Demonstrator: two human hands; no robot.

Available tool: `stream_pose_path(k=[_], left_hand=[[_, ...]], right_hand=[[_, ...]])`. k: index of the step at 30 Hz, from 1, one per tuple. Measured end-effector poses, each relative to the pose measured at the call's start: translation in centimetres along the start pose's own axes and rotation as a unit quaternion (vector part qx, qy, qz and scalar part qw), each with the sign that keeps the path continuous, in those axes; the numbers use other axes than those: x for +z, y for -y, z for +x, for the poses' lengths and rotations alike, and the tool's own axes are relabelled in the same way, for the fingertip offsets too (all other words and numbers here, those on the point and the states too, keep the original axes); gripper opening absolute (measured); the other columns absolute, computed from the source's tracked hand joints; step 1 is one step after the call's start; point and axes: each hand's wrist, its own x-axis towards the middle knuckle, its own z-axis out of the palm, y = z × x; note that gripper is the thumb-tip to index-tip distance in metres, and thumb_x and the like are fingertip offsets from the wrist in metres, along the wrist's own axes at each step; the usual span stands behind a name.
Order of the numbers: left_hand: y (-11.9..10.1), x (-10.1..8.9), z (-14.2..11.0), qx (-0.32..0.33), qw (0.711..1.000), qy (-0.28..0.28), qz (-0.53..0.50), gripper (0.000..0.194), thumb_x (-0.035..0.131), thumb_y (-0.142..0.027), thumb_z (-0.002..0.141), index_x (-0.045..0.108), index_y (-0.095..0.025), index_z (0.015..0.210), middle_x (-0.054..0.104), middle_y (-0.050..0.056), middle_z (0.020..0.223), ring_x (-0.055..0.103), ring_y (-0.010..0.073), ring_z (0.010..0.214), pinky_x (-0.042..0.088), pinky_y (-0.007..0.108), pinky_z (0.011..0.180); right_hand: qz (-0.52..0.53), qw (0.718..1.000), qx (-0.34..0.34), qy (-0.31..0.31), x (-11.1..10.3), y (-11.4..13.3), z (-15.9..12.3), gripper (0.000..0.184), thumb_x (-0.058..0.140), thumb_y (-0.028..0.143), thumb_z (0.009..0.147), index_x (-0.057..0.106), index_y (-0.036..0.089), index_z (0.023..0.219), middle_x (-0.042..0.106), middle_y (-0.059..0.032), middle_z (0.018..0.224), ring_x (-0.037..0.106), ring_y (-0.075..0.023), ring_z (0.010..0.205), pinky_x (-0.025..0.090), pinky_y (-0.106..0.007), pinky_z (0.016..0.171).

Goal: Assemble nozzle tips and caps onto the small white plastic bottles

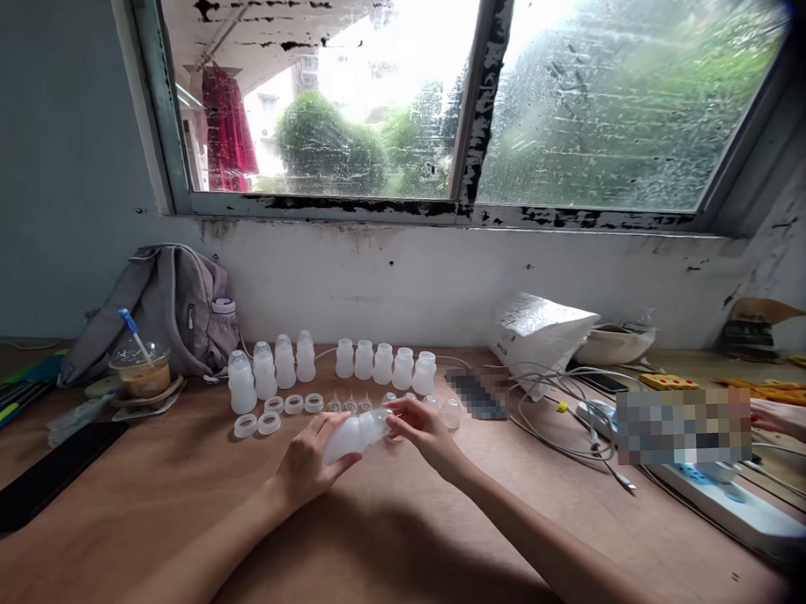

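Observation:
A frosted white baby bottle (345,440) lies tilted in my left hand (303,457), its top end toward the right. My right hand (426,432) pinches the clear cap (378,423) at that top end. Whether the cap is fully seated, I cannot tell. Behind stand several capped bottles (242,382) at the left and several open bottles (382,364) at the right. White collar rings (269,422), clear nipples (350,402) and clear dome caps (450,413) are set out between the bottles and my hands; some caps are partly hidden by my right hand.
At the left are a grey backpack (178,301), a drink cup (141,371) and a black flat object (52,473). Loose cables (546,438), a power strip (733,497) and a white bag (540,332) occupy the right. Another person's hand (787,421) reaches in there.

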Motion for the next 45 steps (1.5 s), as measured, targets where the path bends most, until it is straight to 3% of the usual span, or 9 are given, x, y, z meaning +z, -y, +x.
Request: stream_pose_path(k=[4, 9, 11, 18, 29, 33, 37, 41, 45], left_hand=[[3.0, -0.3, 0.6, -0.038, 0.997, -0.046, 0.043, 0.054, 0.046, -0.040, 0.080, 0.025, -0.020, 0.126, 0.044, 0.009, 0.119, 0.043, 0.0220, 0.109, 0.038, 0.038, 0.091], [6.7, -0.7, 0.6, -0.102, 0.985, -0.044, 0.129, 0.036, 0.043, -0.030, 0.081, 0.040, -0.020, 0.115, 0.050, 0.007, 0.110, 0.045, 0.0216, 0.104, 0.037, 0.037, 0.088], [7.1, -0.8, 0.5, -0.118, 0.979, -0.022, 0.166, 0.032, 0.043, -0.029, 0.081, 0.045, -0.019, 0.111, 0.052, 0.007, 0.107, 0.045, 0.0222, 0.101, 0.037, 0.037, 0.086], [6.0, -0.7, 0.3, -0.155, 0.960, 0.039, 0.231, 0.037, 0.041, -0.033, 0.080, 0.045, -0.016, 0.113, 0.049, 0.010, 0.112, 0.042, 0.0251, 0.104, 0.033, 0.038, 0.086], [5.3, 0.0, -0.1, -0.123, 0.966, 0.074, 0.216, 0.035, 0.045, -0.031, 0.078, 0.048, -0.016, 0.109, 0.050, 0.011, 0.108, 0.043, 0.0260, 0.102, 0.035, 0.039, 0.083], [5.3, 0.1, 0.0, -0.132, 0.963, 0.075, 0.225, 0.035, 0.043, -0.031, 0.079, 0.048, -0.016, 0.109, 0.051, 0.011, 0.108, 0.043, 0.0265, 0.101, 0.035, 0.040, 0.083], [5.2, -0.2, 0.2, -0.155, 0.954, 0.076, 0.244, 0.035, 0.042, -0.032, 0.079, 0.049, -0.015, 0.109, 0.051, 0.013, 0.107, 0.044, 0.0278, 0.100, 0.035, 0.042, 0.082], [5.3, -0.4, 0.1, -0.184, 0.936, 0.071, 0.290, 0.039, 0.042, -0.031, 0.080, 0.047, -0.014, 0.114, 0.048, 0.017, 0.113, 0.042, 0.0315, 0.104, 0.033, 0.048, 0.082], [5.4, -0.7, 0.0, -0.245, 0.889, 0.059, 0.382, 0.044, 0.046, -0.035, 0.079, 0.047, -0.011, 0.115, 0.046, 0.022, 0.114, 0.042, 0.0390, 0.102, 0.031, 0.056, 0.076]], right_hand=[[-0.159, 0.982, -0.094, -0.038, -0.2, 0.9, 4.3, 0.025, 0.053, 0.034, 0.076, 0.057, 0.019, 0.097, 0.059, -0.0022, 0.074, 0.056, -0.0138, 0.067, 0.046, -0.026, 0.060], [-0.347, 0.922, -0.164, -0.057, 0.9, 1.1, 12.2, 0.021, 0.052, 0.027, 0.077, 0.058, 0.021, 0.097, 0.058, -0.0036, 0.088, 0.055, -0.0127, 0.072, 0.044, -0.025, 0.065], [-0.425, 0.894, -0.139, -0.031, 1.9, 0.7, 15.1, 0.023, 0.051, 0.024, 0.078, 0.057, 0.020, 0.100, 0.058, -0.0042, 0.089, 0.054, -0.0126, 0.074, 0.042, -0.024, 0.068], [-0.473, 0.877, -0.091, 0.013, 4.0, -1.4, 21.4, 0.026, 0.052, 0.019, 0.077, 0.055, 0.017, 0.103, 0.060, -0.0071, 0.094, 0.053, -0.0166, 0.084, 0.039, -0.025, 0.070], [-0.526, 0.847, -0.069, 0.044, 5.4, -3.6, 23.8, 0.025, 0.047, 0.017, 0.080, 0.051, 0.015, 0.104, 0.059, -0.0101, 0.098, 0.050, -0.0218, 0.096, 0.037, -0.027, 0.071], [-0.532, 0.842, -0.071, 0.049, 5.7, -3.7, 23.7, 0.028, 0.045, 0.017, 0.081, 0.045, 0.016, 0.109, 0.060, -0.0096, 0.093, 0.051, -0.0217, 0.092, 0.036, -0.028, 0.070], [-0.537, 0.839, -0.075, 0.045, 5.8, -4.0, 23.5, 0.027, 0.046, 0.018, 0.081, 0.046, 0.018, 0.108, 0.056, -0.0099, 0.102, 0.048, -0.0222, 0.096, 0.035, -0.029, 0.073], [-0.537, 0.839, -0.077, 0.035, 5.6, -4.0, 23.3, 0.027, 0.046, 0.018, 0.080, 0.047, 0.019, 0.108, 0.053, -0.0101, 0.107, 0.046, -0.0228, 0.098, 0.035, -0.030, 0.074], [-0.538, 0.838, -0.093, 0.015, 5.2, -3.4, 21.8, 0.029, 0.042, 0.016, 0.082, 0.044, 0.017, 0.111, 0.051, -0.0106, 0.108, 0.044, -0.0211, 0.100, 0.034, -0.029, 0.077]])
